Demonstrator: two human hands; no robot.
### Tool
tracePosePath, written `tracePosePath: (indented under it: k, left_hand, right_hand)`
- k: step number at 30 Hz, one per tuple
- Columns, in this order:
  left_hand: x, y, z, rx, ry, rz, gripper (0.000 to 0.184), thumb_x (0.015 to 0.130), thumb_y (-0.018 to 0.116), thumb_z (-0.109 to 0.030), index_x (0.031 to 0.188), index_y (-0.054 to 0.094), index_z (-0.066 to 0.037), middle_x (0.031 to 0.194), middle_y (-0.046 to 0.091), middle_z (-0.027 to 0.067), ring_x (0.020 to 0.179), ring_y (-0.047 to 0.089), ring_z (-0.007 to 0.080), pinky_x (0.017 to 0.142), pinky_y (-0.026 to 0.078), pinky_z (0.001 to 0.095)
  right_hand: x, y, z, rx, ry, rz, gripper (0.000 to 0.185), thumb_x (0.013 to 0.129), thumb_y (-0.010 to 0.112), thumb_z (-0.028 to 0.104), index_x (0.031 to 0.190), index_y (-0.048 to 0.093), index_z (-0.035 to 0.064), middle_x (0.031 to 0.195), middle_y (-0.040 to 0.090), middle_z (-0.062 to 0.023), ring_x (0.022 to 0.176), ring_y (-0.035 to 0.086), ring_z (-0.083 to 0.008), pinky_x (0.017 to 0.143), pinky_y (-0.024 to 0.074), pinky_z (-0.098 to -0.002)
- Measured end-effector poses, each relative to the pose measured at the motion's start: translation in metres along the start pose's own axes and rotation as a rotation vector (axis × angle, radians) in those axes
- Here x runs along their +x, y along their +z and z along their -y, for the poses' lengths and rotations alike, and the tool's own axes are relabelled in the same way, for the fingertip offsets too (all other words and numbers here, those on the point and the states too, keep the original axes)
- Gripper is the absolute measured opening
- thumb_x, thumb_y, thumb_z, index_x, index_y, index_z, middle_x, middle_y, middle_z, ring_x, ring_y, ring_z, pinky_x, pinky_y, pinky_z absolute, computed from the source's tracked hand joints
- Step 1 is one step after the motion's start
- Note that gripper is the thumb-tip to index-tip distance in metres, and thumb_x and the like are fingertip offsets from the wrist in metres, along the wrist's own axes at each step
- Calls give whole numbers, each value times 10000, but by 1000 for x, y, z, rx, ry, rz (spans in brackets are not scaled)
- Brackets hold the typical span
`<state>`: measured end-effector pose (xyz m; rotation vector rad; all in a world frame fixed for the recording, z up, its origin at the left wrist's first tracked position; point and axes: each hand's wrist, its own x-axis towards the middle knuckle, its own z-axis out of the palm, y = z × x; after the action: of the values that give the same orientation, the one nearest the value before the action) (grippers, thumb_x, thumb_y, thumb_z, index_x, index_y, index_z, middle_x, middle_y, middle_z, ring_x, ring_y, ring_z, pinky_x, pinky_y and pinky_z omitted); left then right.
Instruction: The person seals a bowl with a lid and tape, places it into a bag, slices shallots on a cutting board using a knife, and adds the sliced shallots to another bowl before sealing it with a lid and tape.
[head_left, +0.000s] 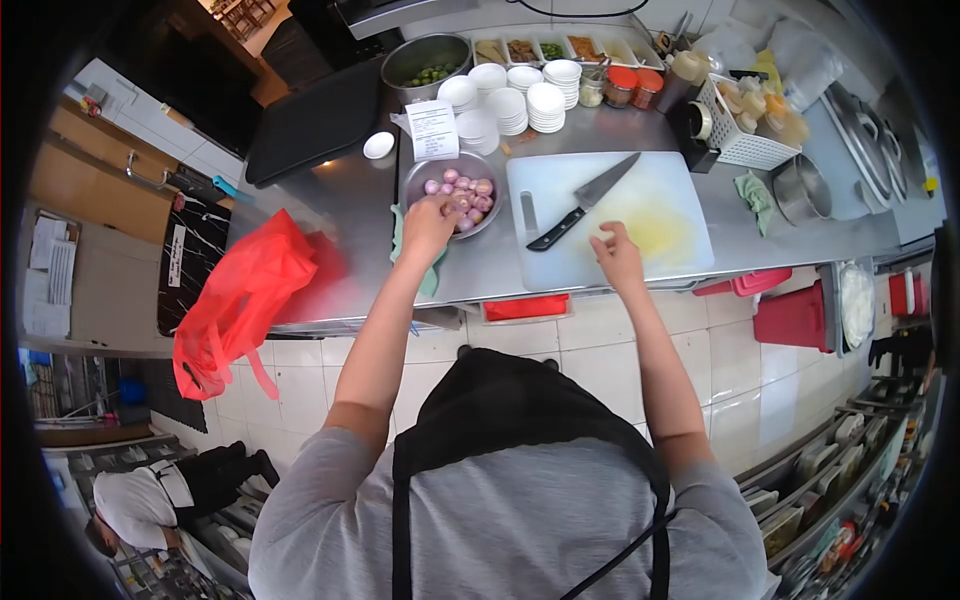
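A metal bowl (412, 188) of peeled purple shallots (480, 188) sits on the steel counter. My left hand (432, 222) reaches over its near left rim, fingers curled in and closed on a shallot; the fingertips are partly hidden. Right of the bowl lies a white cutting board (550, 170) with a yellowish stain. A knife (590, 197) with a black handle rests diagonally on it, tip pointing away from me. My right hand (618, 255) hovers over the near part of the board, close to the knife handle. Its fingers are bent but apart, with nothing between them.
Stacked white dishes (507, 108) and a printed receipt (433, 130) stand behind the bowl. A red plastic bag (245, 300) hangs over the counter's left end. At the right are a white basket (738, 135) and a metal pot (802, 190). Another person (150, 500) bends at lower left.
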<state>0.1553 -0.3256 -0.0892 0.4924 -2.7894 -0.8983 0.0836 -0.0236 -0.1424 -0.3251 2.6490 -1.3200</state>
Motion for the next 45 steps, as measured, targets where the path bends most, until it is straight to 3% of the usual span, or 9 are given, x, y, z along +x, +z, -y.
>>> tracePosePath:
  k: [8,17,19,24,30,34,40,41,45]
  left_hand:
    - [24,38,-5,259,-9,-108,322,624,691,-155,927,618,-73,908,577,126,862,565,296,733,449,393]
    - [24,24,-15,-74,3,-142,329,640,685,-146,953,597,-93,867,596,123,737,604,270,657,486,343]
    - [22,41,-32,-278,59,-105,348,637,687,-126,966,582,-82,852,594,113,703,602,238,629,484,320]
    - [18,85,-92,-498,105,174,425,634,661,-12,1031,513,-47,852,569,65,680,570,126,622,480,241]
    - [35,164,-134,-510,84,266,317,670,652,-89,959,534,-31,834,583,76,670,580,169,660,480,288]
    - [54,205,-156,-639,-51,350,193,704,625,-110,861,563,-17,837,583,92,692,581,211,665,473,304]
    - [57,219,-177,-252,315,11,102,749,575,-77,835,582,-22,860,555,104,831,540,273,743,439,334]
    - [55,220,-179,-250,307,4,102,749,575,-77,835,582,-22,860,555,104,831,540,273,743,439,334]
    - [47,219,-179,-351,307,-111,123,700,594,3,822,589,-16,834,562,100,826,528,282,736,434,352]
  right_hand:
    - [47,39,13,-298,-45,-117,566,705,659,354,1082,334,84,780,598,-167,761,589,-359,672,454,-419]
    - [67,3,-6,-268,-10,-62,670,618,652,199,1154,268,80,748,591,-156,722,597,-328,659,472,-400]
    - [61,-21,6,22,336,60,626,621,649,172,1136,316,45,698,578,-118,662,599,-256,576,482,-334]
    - [63,-65,-65,390,352,233,384,688,592,116,1010,416,2,646,544,-86,537,546,-166,469,447,-264]
    - [48,-127,-79,566,401,371,221,736,479,35,944,408,16,591,491,-69,445,491,-136,400,403,-257]
    - [48,-150,-78,229,173,415,516,744,444,21,1243,320,60,569,469,-58,421,472,-135,396,395,-263]
    - [56,-139,-84,-18,-183,471,494,790,437,42,1261,291,71,614,534,-168,474,553,-249,499,445,-356]
    - [58,-134,-88,-74,-253,463,475,810,433,54,1260,284,78,668,557,-220,539,568,-341,542,447,-415]
    - [58,-117,-95,-189,-415,349,438,830,438,93,1244,294,69,706,571,-240,612,559,-411,581,432,-474]
